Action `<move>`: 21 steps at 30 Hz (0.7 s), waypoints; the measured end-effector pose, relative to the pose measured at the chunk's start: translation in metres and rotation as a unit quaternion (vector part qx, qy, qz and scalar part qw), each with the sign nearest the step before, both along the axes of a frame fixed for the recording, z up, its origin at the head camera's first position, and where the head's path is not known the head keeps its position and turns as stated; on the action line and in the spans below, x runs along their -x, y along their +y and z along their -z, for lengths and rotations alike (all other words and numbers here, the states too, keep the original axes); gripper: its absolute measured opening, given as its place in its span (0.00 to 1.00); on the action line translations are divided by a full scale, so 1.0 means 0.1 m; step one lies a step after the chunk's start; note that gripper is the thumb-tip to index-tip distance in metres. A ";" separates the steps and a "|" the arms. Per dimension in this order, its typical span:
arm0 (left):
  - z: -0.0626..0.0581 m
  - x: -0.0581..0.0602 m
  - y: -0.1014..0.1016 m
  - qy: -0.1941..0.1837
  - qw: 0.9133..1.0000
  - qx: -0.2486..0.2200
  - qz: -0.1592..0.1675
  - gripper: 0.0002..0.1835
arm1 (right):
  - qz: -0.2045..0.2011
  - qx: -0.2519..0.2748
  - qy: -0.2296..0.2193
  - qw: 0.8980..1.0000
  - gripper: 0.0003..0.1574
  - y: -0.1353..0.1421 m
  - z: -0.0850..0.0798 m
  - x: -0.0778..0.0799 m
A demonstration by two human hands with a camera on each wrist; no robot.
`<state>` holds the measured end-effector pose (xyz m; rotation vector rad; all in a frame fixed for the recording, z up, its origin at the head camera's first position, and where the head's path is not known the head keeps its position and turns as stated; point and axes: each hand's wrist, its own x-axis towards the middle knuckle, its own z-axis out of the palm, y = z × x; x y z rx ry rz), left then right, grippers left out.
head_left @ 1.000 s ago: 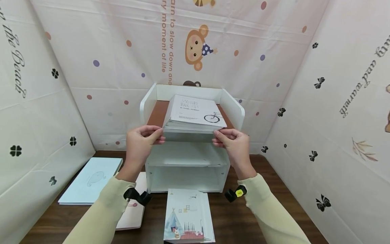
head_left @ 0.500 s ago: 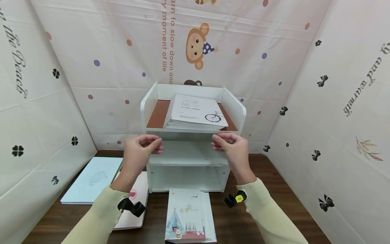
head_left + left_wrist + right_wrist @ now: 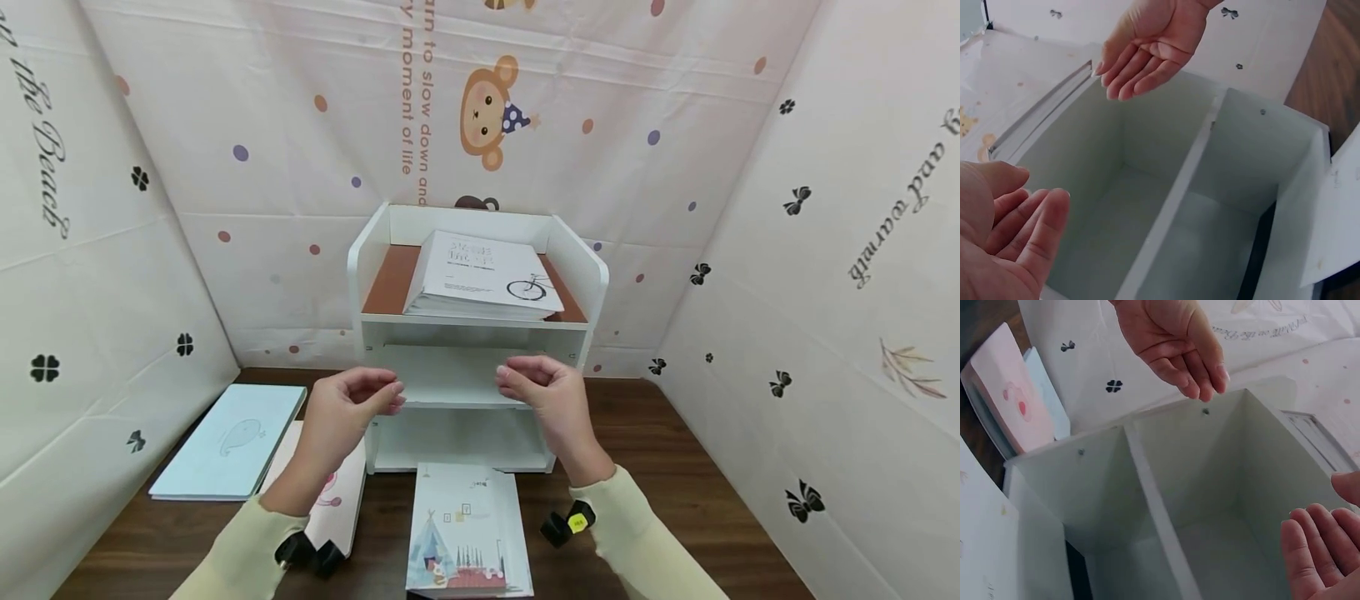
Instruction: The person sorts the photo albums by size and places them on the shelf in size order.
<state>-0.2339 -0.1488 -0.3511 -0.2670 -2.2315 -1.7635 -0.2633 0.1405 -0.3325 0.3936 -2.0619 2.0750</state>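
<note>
A thick white book point(image 3: 487, 275) with a bicycle drawing lies on the brown top board of a white desk shelf point(image 3: 358, 279). My left hand point(image 3: 345, 412) hovers before the shelf's left side, fingers loosely bent, holding nothing. Across from it, my right hand point(image 3: 551, 400) hangs in front of the right side, also holding nothing. Both wrist views show relaxed fingers with bare palms, apart from the shelf. Below and between the hands, a white book with a tent picture point(image 3: 465, 533) lies at the shelf's foot.
On the left of the dark wooden table point(image 3: 645, 500) lie a light blue book with a whale drawing point(image 3: 232, 442) and a pink book point(image 3: 341, 508), partly behind my left forearm. Two lower compartments point(image 3: 457, 437) of the shelf face me. Printed cloth point(image 3: 285, 100) surrounds the table.
Both hands have left the front edge of the bicycle book and come down toward the lower compartments, the right one also moving left. The book stays on the top board.
</note>
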 end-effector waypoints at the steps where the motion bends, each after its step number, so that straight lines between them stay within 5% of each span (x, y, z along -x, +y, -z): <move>1: 0.02 -0.01 0.00 -0.001 1.000 0.004 -0.002 0.18 | -0.003 -0.003 -0.003 1.000 0.26 -0.01 0.03 0.00; 21: 0.35 -0.23 -0.10 -0.008 0.999 0.048 -0.018 0.14 | -0.067 0.029 -0.050 0.996 0.23 -0.16 0.41 -0.15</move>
